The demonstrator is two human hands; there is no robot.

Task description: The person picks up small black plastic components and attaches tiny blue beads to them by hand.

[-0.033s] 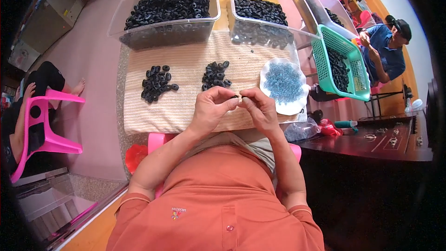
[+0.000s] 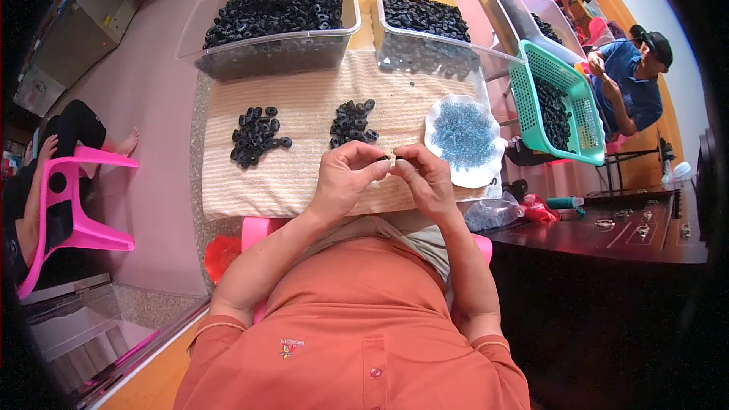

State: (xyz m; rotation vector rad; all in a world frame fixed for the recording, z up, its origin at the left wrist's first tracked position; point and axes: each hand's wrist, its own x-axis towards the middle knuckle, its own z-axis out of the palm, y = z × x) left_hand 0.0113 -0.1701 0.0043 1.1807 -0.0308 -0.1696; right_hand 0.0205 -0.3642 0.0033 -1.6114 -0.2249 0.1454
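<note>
My left hand [image 2: 343, 179] pinches a small black ring-like part [image 2: 383, 158], mostly hidden by the fingertips. Against it, my right hand [image 2: 427, 182] is closed in a pinch; what its fingertips hold, if anything, is too small to make out. Both hands meet above the near side of a striped cloth [image 2: 304, 190]. Just beyond them lies a small pile of black parts with holes [image 2: 351, 123], and another pile of such parts [image 2: 257, 137] sits farther left. Beside my right hand is a white scalloped plate [image 2: 480, 176] heaped with small clear-blue pieces [image 2: 462, 137].
Two clear bins, one at the far left [image 2: 273, 49] and one at the far right [image 2: 425, 53], hold many black parts. A green basket [image 2: 566, 148] with more stands right. A co-worker in blue [image 2: 642, 83] sits beyond it. Left is a pink stool [image 2: 91, 231]; right, a dark table [image 2: 607, 235].
</note>
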